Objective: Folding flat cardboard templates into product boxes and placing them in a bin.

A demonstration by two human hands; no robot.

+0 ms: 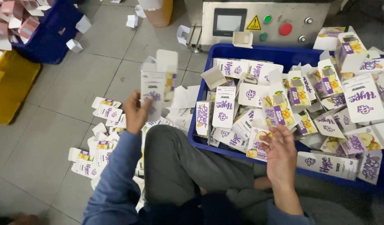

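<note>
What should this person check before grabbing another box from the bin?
1. Left hand grips its carton firmly: ok.
2. That carton's top flap is open: ok.
3. Right hand is free, fingers open: ok.
4. Cartons within reach in the blue bin: ok, right hand hovers at its near edge.
5. Floor pile lies clear of the knee: cannot tell.
</note>
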